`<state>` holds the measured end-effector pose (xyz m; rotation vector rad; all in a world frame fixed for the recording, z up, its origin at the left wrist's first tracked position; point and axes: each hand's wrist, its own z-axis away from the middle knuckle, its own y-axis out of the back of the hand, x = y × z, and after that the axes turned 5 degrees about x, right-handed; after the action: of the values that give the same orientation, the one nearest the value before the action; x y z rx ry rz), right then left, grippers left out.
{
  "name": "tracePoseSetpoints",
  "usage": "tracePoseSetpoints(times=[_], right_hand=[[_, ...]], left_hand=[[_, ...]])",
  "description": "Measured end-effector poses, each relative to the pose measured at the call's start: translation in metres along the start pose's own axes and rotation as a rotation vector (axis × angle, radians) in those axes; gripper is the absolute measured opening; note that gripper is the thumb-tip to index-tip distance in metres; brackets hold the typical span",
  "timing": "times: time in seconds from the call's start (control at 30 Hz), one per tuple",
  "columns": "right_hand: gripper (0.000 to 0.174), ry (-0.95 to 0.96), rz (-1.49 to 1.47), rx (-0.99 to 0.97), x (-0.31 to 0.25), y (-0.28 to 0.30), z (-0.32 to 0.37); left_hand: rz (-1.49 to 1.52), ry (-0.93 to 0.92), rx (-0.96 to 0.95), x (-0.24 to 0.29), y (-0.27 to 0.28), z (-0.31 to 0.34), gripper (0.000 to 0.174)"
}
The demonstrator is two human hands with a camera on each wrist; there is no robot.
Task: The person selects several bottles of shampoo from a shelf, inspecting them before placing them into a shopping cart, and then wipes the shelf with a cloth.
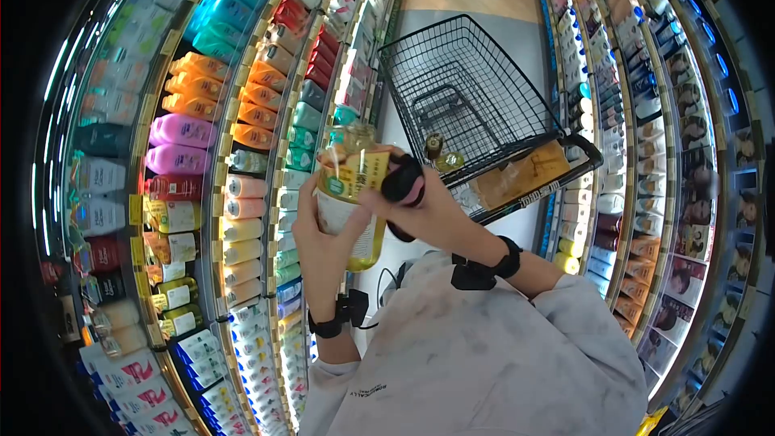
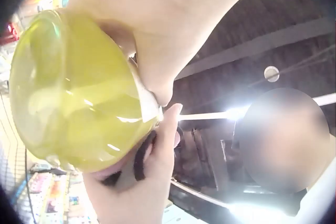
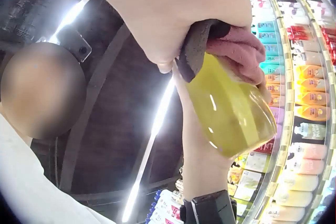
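Note:
Upright before my chest is a clear bottle of yellow liquid with a white and yellow label. My left hand grips it around its left side, thumb across the label. My right hand is at the bottle's upper right, holding a black and pink cloth against it. The right thumb reaches over the label close to the left thumb. In the right wrist view, the cloth's folds bunch between the right hand and the bottle. The left wrist view shows the bottle's base from below.
A black wire shopping cart stands ahead to the right, holding a brown flat packet and a yellowish bottle. Shelves of bottles flank the aisle, with orange bottles and purple bottles on the left.

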<state>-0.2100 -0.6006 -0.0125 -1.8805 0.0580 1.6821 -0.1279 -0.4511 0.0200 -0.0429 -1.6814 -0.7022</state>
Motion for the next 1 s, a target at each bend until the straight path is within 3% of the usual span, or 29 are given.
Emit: tracePoseSetpoints(times=[0.03, 0.17, 0.3, 0.43, 0.57, 0.7, 0.77, 0.87, 0.93, 1.0], right_hand=[[0.069, -0.04, -0.041, 0.043, 0.003, 0.006, -0.003], [0.063, 0.13, 0.257, 0.099, -0.004, 0.031, -0.008], [0.055, -0.085, 0.123, 0.119, -0.003, 0.061, -0.013], [0.05, 0.109, 0.155, 0.012, 0.003, 0.072, -0.015], [0.04, -0.014, 0.27, -0.1, -0.009, 0.081, -0.004], [0.039, 0.183, 0.388, -0.031, -0.006, 0.083, -0.008], [0.042, 0.391, 0.496, 0.023, -0.008, 0.082, -0.013], [0.046, 0.501, 0.797, 0.072, -0.007, 0.086, -0.016], [0.048, 0.373, 0.914, 0.005, -0.013, 0.086, -0.021], [0.038, 0.274, 0.965, 0.11, 0.007, 0.106, -0.032]], left_hand=[[-0.016, -0.026, 0.014, 0.0, -0.003, -0.002, 0.074], [-0.12, -0.09, -0.028, 0.002, -0.014, -0.009, 0.075], [-0.178, -0.111, -0.065, 0.007, -0.026, -0.013, 0.078], [-0.277, -0.112, -0.219, 0.001, -0.024, -0.014, 0.08], [-0.255, -0.117, -0.369, -0.01, -0.022, -0.017, 0.082], [-0.161, -0.039, -0.453, -0.013, -0.034, -0.021, 0.084], [-0.208, -0.147, -0.421, -0.01, -0.045, -0.018, 0.083], [-0.368, -0.411, -0.343, -0.019, -0.044, -0.016, 0.073], [-0.279, -0.324, -0.273, -0.018, -0.033, -0.014, 0.067], [-0.312, -0.241, -0.282, -0.021, -0.015, -0.012, 0.062]])
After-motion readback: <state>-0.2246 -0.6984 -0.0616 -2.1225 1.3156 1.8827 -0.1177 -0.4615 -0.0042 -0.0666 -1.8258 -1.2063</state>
